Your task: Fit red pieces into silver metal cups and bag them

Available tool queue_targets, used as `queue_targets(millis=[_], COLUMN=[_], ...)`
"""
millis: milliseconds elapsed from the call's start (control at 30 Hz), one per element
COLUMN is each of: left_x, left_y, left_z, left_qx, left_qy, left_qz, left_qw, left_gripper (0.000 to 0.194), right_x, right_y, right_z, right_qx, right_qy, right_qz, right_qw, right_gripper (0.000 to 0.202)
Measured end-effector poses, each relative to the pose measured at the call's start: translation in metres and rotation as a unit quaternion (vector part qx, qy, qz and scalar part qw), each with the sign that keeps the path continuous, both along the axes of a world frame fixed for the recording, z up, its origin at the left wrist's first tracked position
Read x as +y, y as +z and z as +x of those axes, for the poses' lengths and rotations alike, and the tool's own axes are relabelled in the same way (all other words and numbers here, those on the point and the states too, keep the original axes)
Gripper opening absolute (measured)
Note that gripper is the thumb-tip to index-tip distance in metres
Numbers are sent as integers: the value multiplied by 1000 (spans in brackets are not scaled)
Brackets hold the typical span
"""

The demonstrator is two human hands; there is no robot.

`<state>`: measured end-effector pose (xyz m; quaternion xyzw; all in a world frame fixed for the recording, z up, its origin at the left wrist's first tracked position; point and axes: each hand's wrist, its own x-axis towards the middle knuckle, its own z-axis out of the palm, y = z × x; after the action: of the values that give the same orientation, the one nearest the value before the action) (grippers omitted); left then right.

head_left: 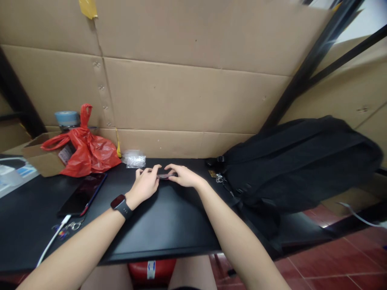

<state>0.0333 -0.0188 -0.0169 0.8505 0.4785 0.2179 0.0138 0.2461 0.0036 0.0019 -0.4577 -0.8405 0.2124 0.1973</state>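
Note:
Over the black desktop, my left hand and my right hand face each other. Between them is a small, thin, flat piece, greyish and shiny, too small and blurred to name. The left thumb and fingers pinch its left end, while the right thumb and fingers close round its right end. Both hands partly cover it. A dark smartwatch is on my left wrist. Just behind my left hand lie clear plastic packets.
At left are a phone, a white cable, keyrings, a red plastic bag, a cardboard box and a blue-lidded jar. A black backpack fills the right side. Cardboard walls the back.

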Motion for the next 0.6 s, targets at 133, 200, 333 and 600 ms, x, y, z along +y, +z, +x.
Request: queue_targets(millis=[133,200,333,600], left_x=[3,4,3,-1], left_y=[-1,-2,-2,3], left_z=[-1,-1,0,-1], left_qx=[-30,-36,-42,-28], left_qy=[22,26,18,13], left_qz=[-16,-17,-21,-2], left_qw=[999,999,999,1000], left_gripper=[48,46,44,37], right_x=[-1,0,3,7], right_y=[3,2,-1,-4], right_z=[1,0,-3,-2], right_qx=[20,17,13,-32], right_qy=[-23,-49,-94,-131], right_qz=[-17,-14,9,79], right_qw=[999,999,995,988], right_gripper=[35,35,35,24])
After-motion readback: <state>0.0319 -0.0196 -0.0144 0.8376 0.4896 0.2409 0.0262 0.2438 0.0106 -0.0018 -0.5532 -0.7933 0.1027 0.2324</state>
